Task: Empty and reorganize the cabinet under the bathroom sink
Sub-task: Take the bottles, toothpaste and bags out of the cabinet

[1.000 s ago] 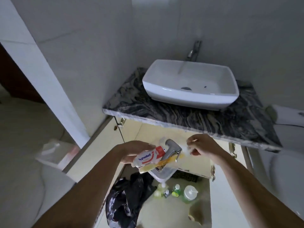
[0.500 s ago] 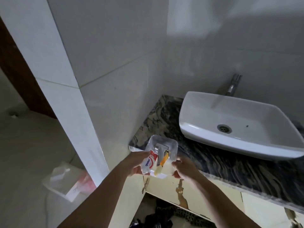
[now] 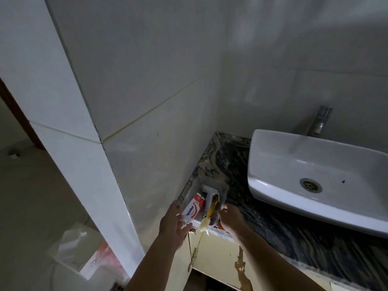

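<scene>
Hands first: the left hand (image 3: 175, 222) lies with fingers fairly straight against the near left side of a clear plastic tray (image 3: 223, 191), while the right hand (image 3: 228, 217) curls its fingers on the tray's near right corner, apparently pinching the rim. The tray sits on the left end of the dark marbled countertop (image 3: 270, 225), holding a toothpaste tube (image 3: 193, 208), a grey metal fitting (image 3: 208, 196) and a yellow-handled brush (image 3: 209, 215). A white basin (image 3: 315, 175) stands beside it, grey tiled walls around.

Clear plastic container (image 3: 190, 191) on dark marble countertop's (image 3: 273, 225) left corner, holding toothpaste tube (image 3: 192, 209), grey sprayer (image 3: 208, 195), yellow brush (image 3: 206, 218)
</scene>
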{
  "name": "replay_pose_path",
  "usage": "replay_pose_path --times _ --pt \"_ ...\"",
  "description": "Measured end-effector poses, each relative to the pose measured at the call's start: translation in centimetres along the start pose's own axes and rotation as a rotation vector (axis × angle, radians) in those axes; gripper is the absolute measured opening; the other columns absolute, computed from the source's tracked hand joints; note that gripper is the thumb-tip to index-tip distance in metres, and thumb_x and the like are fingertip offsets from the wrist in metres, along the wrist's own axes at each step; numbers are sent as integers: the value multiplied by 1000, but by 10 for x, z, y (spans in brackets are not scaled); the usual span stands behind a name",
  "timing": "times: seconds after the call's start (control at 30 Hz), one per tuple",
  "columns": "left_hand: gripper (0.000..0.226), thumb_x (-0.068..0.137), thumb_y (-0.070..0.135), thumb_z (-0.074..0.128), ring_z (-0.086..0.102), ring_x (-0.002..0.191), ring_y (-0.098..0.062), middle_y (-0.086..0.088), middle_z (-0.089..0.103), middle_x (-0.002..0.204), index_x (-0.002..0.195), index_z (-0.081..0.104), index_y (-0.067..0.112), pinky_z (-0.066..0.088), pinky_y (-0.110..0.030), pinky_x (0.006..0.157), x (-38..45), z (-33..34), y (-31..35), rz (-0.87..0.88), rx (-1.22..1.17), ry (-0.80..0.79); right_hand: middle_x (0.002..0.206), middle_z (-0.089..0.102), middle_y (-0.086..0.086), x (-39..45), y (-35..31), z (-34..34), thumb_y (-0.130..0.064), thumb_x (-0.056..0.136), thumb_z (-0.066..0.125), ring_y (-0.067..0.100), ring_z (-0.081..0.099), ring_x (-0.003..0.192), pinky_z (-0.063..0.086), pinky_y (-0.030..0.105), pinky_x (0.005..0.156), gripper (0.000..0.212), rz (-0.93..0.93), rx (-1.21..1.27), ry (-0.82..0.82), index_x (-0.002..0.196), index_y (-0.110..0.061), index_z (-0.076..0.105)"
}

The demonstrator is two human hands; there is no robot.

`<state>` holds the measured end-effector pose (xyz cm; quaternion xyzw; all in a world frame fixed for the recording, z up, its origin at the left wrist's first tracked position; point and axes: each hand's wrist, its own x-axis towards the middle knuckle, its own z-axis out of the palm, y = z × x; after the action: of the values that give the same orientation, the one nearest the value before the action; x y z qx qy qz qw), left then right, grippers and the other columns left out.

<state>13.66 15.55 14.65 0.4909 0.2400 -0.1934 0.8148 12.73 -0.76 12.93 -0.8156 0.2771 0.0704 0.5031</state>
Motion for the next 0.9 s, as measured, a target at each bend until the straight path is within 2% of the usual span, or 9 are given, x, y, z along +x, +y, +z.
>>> replay_pose_path --times 0.07,0.13,0.23,0.3,0.5,0.6,0.67,0.77,0.9 --pt "40 99 28 46 40 135 -35 -16 42 145 136 40 12 39 -48 104 7 1 1 -3 6 3 99 69 14 4 -7 5 -20 97 43 21 65 84 56 36 84 26 -26 -20 -6 111 -7 60" --pt "45 98 31 47 34 138 -36 -16 40 145 138 35 14 32 -53 110 14 -2 3 -24 -4 -17 92 68 14 5 -17 9 -18 99 40 16 59 71 52 28 71 27 -47 -31 -12 112 -3 58" --pt "57 93 47 49 38 133 -37 -16 46 139 137 37 13 27 -57 113 20 -11 2 -59 -139 -24 72 60 5 9 -24 14 -10 99 37 8 52 52 44 17 48 26 -30 22 -40 117 -8 55" --pt "59 92 48 50 41 131 -38 -18 48 137 137 37 12 28 -57 112 19 -12 3 -72 -180 -40 69 57 3 8 -29 18 -9 99 36 7 50 50 42 15 43 26 -41 38 -56 119 -10 52" --pt "61 95 48 46 34 139 -33 -16 37 150 143 34 11 27 -50 115 11 -13 3 -31 -155 -9 79 61 0 5 -30 19 -15 98 43 8 59 60 50 13 51 27 -103 10 -41 123 -7 50" --pt "63 97 52 37 32 141 -32 -14 35 151 145 33 11 23 -50 115 -3 -17 -7 -50 -116 25 113 63 8 -9 -19 14 -28 96 50 20 67 90 57 32 80 40 -124 11 0 131 -9 46" --pt "59 99 48 34 45 130 -30 -16 49 137 140 40 6 35 -47 106 -9 -24 -21 -10 -8 139 122 60 10 -26 -3 6 -27 94 53 24 66 95 56 29 72 44 -116 55 6 134 -10 42" --pt "42 100 35 41 59 87 -25 -15 61 95 107 57 -4 47 -37 75 -24 -33 -56 36 241 245 118 62 6 -56 39 -15 -20 95 53 19 66 80 47 14 52 38 -106 86 34 131 -12 44" --pt "24 95 23 53 55 59 -20 -8 59 68 76 58 7 43 -26 57 -51 -38 -121 -116 576 47 96 65 2 -101 124 -50 -16 93 55 13 63 57 51 20 56 27 31 123 75 120 -13 52"
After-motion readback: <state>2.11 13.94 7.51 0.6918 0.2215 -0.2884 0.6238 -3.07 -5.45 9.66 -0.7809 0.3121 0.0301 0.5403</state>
